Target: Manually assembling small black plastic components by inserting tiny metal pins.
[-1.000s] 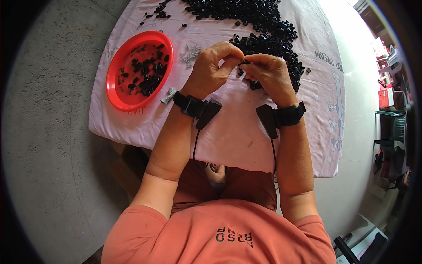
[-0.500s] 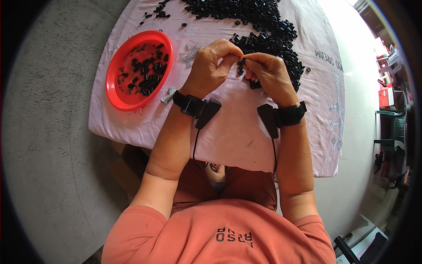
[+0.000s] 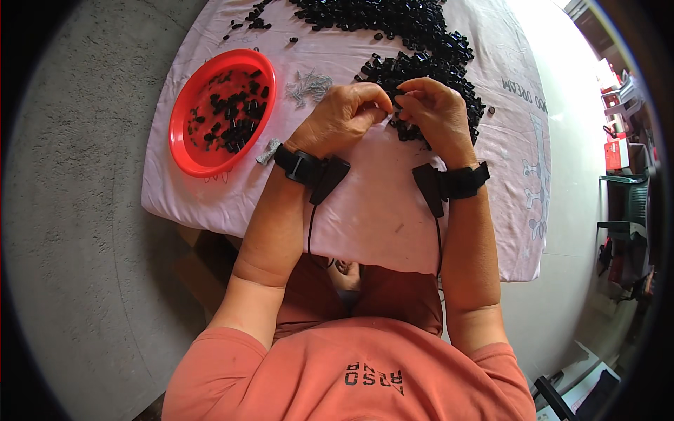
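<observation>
Both my hands are raised over the cloth-covered table at the near edge of a heap of small black plastic pieces [image 3: 393, 69]. My left hand [image 3: 338, 116] is closed in a pinch, thumb against fingers. What sits between the tips is too small to make out. Just to its right, my right hand [image 3: 442, 112] also pinches with thumb and forefinger, close to a dark piece that blends into the heap behind. A narrow gap separates the two sets of fingertips. Thin silvery metal pins [image 3: 306, 88] lie scattered beyond my left hand.
A round red basin [image 3: 177, 137] holding loose black pieces stands on the left of the table. Near my left wrist lies a small silvery bundle [image 3: 269, 151]. The pale pink cloth [image 3: 372, 224] covers the table. Chairs [image 3: 635, 196] stand far right.
My fingertips, which met over a small piece before, have come apart. The left hand has turned and dipped slightly; the right has shifted a little upright.
</observation>
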Tool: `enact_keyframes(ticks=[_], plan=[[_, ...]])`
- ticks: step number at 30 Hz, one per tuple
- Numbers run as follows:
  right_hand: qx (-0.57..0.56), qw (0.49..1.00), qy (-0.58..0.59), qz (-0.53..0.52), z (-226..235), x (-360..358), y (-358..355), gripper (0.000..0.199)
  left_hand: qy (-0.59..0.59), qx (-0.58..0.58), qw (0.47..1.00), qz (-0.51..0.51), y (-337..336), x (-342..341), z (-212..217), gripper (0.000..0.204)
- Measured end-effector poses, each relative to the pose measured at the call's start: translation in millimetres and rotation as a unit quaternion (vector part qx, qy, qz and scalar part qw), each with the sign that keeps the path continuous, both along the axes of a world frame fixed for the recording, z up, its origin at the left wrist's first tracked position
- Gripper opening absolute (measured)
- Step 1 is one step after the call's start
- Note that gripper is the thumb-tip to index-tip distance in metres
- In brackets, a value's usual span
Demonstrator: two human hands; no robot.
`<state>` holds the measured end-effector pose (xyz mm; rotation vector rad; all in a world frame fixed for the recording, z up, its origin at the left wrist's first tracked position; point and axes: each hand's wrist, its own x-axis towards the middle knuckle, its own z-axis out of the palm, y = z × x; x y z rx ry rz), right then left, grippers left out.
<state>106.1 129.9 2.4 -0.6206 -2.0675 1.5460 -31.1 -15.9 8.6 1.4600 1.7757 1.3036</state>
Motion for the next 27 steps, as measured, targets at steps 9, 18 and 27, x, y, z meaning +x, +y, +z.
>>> enact_keyframes(ticks=[9,18,27], plan=[[0.015,0.999,-0.009,0.049,-4.4,1.0,1.2,0.019,-0.043,0.011,0.998,0.045,0.8,-1.9,3.4,0.007],[0.256,0.962,-0.060,0.080,-1.8,0.5,-6.5,0.019,0.033,0.033,0.993,0.105,2.3,-9.4,-4.7,0.004],[0.305,0.949,-0.040,0.072,-5.8,-1.1,-5.9,0.015,0.033,0.027,0.994,0.105,2.8,-6.9,-2.4,0.004]])
